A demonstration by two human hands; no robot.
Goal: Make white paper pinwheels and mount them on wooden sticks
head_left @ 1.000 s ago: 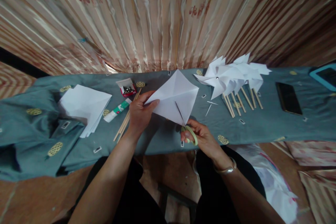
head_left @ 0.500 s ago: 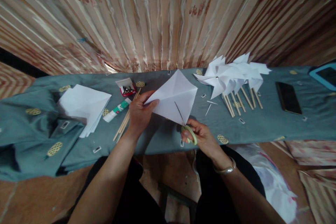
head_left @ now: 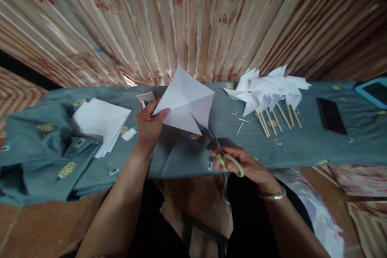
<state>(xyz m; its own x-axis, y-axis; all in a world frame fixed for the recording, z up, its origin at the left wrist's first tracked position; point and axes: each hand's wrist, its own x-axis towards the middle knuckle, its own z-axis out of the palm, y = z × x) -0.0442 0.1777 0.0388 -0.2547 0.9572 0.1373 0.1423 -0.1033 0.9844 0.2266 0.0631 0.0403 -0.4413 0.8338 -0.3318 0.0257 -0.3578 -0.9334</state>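
Observation:
My left hand pinches the left corner of a white paper square, thumb on top. Fold lines cross the sheet, and one slit runs inward from its lower right corner, with the flaps spread apart. My right hand has its fingers in the pale green handles of the scissors. The scissors' blades are slightly parted and sit just below the paper, clear of it. Beneath and beside my left hand, a small box and a glue stick are partly covered.
Several white paper pinwheels on wooden sticks lie right of centre, with thin white sticks nearby. A stack of white paper rests at the left. A phone and a blue-framed device lie at the right. A curtain hangs behind the table.
The scissors have come out of the paper and moved down and right with my right hand. My left hand has carried the paper left and up, and its slit now gapes.

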